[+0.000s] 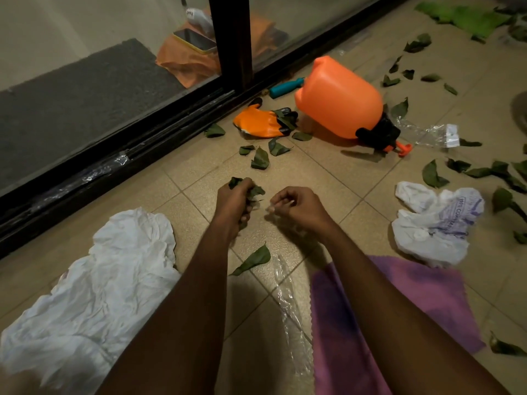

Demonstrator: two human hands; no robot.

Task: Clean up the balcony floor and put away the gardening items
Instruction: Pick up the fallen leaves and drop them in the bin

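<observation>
Lying nearest: white cloth [108,280] left, purple cloth [427,295] right, clear plastic strip [288,295] between. Single leaf [253,259] just ahead on floor [313,172]. Left hand [232,202] grips wad of leaves [255,192]; right hand [302,206] curled, pinching small pale scrap [271,208], blurred. Beyond: white plastic bag [436,223] right, loose leaves [260,159] scattered, orange glove [256,121], orange sprayer [339,98] tipped on side, teal-handled tool [285,87] by door track [142,149].

Black metal sliding-door post [232,38], far centre, upright on a black floor track [114,163] running from near left to far right. Behind the glass:
- dark grey textured mat [85,95], far left
- crumpled orange cloth [185,62], right of the mat
- yellow-edged smartphone [195,39], lying on the cloth
</observation>
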